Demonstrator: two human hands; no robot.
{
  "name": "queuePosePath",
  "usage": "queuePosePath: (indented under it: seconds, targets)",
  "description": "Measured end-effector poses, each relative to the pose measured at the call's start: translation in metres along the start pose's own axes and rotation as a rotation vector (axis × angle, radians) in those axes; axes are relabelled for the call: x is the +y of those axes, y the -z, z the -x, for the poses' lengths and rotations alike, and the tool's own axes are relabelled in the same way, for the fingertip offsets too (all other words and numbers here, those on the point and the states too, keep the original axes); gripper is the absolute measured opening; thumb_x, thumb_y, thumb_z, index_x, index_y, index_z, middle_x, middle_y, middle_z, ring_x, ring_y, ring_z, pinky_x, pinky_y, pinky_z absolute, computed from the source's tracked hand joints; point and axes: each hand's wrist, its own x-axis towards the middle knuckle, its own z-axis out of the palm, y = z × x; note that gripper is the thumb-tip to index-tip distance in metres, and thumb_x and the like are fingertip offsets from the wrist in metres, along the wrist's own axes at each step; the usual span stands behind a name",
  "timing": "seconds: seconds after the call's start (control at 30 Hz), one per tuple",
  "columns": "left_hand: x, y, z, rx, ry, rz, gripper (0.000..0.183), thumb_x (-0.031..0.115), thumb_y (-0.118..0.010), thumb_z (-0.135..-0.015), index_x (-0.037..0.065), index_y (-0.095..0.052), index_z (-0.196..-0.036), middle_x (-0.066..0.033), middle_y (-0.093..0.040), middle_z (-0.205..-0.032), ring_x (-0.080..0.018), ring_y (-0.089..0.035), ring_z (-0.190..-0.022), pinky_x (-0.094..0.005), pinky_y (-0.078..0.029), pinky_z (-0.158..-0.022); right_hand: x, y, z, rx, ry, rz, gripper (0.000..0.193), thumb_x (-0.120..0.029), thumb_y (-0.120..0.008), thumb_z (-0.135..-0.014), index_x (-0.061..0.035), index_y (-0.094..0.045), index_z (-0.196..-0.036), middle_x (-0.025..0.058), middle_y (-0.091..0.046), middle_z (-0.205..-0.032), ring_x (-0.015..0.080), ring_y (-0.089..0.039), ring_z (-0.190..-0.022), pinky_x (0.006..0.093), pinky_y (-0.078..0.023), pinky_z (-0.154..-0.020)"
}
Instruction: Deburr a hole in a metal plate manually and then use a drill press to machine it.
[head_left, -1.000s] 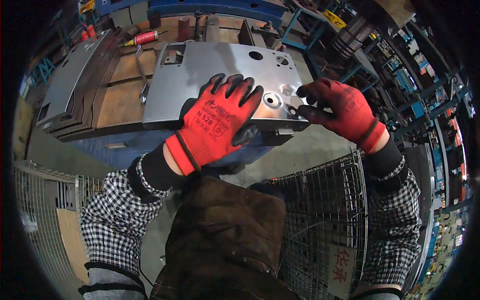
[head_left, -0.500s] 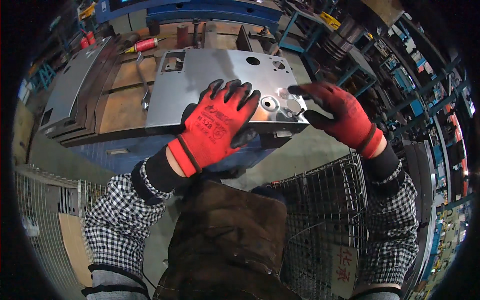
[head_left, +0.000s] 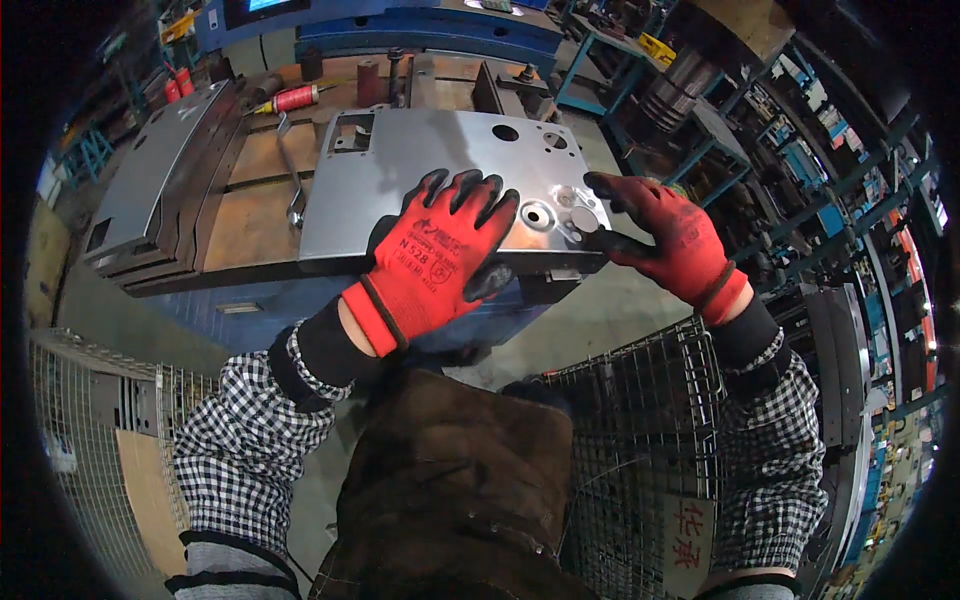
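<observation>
A flat silver sheet-metal panel (head_left: 400, 215) with a folded front edge lies on the bench in front of me. It has a rectangular cut-out at the far left and round holes along its right part. My left hand (head_left: 445, 240), in a red and black glove, rests on the panel's near middle with its fingers spread. At the right end, my right hand (head_left: 670, 235), gloved alike, has thumb and fingers apart. Its fingertips are beside a grey round spot (head_left: 583, 220), a hole or a loose disc; I cannot tell which. Whether they touch the panel is unclear.
Left of the panel are a wrench (head_left: 289, 170) and stacked bent metal panels (head_left: 150, 190). A red tube (head_left: 295, 98) lies behind. A large cylindrical machine part (head_left: 685, 80) hangs at the upper right. Wire baskets (head_left: 650, 400) (head_left: 95, 420) stand on both sides of me.
My right hand has moved a little left and down, bringing its thumb closer to the panel's right corner. My left hand stays on the panel. The view has shifted slightly.
</observation>
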Motion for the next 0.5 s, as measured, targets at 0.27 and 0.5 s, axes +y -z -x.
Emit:
queuePosePath:
  seconds: [0.27, 0.5]
  targets:
    - [-0.0006, -0.0011, -0.0023, 0.026, -0.006, 0.03, 0.083, 0.045, -0.077, -0.086, 0.006, -0.051, -0.155, -0.0208, -0.053, -0.153, -0.0395, -0.048, -0.143, -0.0546, -0.034, -0.123, 0.0071, -0.0027, -0.0023, -0.059, 0.032, 0.086, 0.051, -0.028, -0.079, -0.092, -0.0181, -0.068, -0.141, 0.0105, -0.075, -0.114, 0.0355, -0.069, -0.104, 0.0461, -0.056, -0.09]
    - [0.0013, 0.0008, -0.0036, -0.004, 0.007, 0.026, 0.083, 0.045, -0.076, -0.089, 0.006, -0.049, -0.157, -0.02, -0.052, -0.154, -0.0394, -0.047, -0.144, -0.0548, -0.033, -0.124, 0.0054, -0.0048, -0.0002, -0.001, -0.057, -0.123, 0.054, -0.031, -0.081, -0.09, -0.0174, -0.068, -0.141, 0.0114, -0.075, -0.108, 0.0345, -0.071, -0.099, 0.0459, -0.056, -0.087]
